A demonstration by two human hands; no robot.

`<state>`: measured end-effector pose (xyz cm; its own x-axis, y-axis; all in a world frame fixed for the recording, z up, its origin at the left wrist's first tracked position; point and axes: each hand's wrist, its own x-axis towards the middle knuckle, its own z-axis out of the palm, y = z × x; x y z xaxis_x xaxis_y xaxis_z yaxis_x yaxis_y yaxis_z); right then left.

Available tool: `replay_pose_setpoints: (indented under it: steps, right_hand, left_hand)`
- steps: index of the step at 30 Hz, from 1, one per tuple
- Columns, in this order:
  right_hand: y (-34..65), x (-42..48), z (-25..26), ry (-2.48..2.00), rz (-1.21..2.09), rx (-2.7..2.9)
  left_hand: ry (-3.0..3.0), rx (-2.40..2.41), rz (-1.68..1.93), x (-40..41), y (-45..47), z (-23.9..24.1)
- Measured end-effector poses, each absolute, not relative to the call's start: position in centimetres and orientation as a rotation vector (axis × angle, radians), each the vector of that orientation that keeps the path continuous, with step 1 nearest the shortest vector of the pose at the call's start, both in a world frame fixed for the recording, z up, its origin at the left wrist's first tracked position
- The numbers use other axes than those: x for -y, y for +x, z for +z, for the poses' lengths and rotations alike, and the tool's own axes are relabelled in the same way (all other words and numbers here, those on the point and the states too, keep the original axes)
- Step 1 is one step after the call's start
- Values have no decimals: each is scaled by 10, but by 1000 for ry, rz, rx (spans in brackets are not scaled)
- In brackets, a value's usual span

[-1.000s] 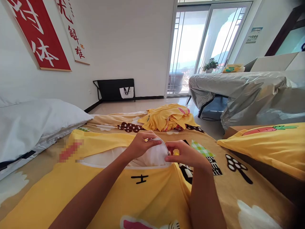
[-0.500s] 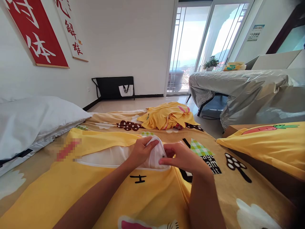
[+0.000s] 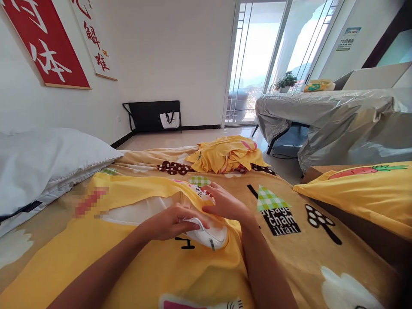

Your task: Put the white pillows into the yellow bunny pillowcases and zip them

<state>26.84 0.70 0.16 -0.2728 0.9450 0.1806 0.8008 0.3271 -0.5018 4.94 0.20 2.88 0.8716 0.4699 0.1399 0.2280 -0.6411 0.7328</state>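
Note:
A yellow pillowcase (image 3: pixel 128 266) with a printed bunny and black letters lies spread in front of me. Its long opening shows white fabric (image 3: pixel 144 208) inside. My left hand (image 3: pixel 172 221) pinches the white zipper edge (image 3: pixel 195 222) near the right end of the opening. A small dark zipper pull (image 3: pixel 211 244) hangs on the folded-out white strip. At the far side of the opening, my right hand (image 3: pixel 227 204) has its thumb and fingers curled on the yellow cloth by a printed face. Its fingertips are partly lost in the folds.
A patterned tan bedspread (image 3: pixel 289 262) lies underneath. A crumpled yellow cloth pile (image 3: pixel 225 154) sits at the far edge, a white pillow (image 3: pixel 54 159) at left. On the right, yellow fabric with a carrot print (image 3: pixel 367 189) drapes over a cardboard box (image 3: pixel 317 171). Beyond stands a plastic-covered table (image 3: pixel 337 111).
My left hand has moved left and down, folding the white zipper edge toward me. My right hand has left the zipper end and moved up to the far yellow edge.

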Motion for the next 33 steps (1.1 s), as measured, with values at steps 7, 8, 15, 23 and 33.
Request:
replay_pose_setpoints:
  steps: [7,8,15,23,33]
  right_hand:
    - [256,9,8,-1619,350,2323]
    - [254,11,8,-1623,328,2351]
    - [246,6,4,-1960,121,2130]
    - [263,-25,1,-1871,256,1744]
    - [272,-11,1,-2233,-10,1827]
  left_hand:
    - [2305,-437,420,1,52,24]
    - [2305,-435,426,1,52,23]
    - [2382,-471,409,4,53,24]
    - [2604,-913,486,-8,100,5]
    - [2989,-812,-90,-17,121,-21]
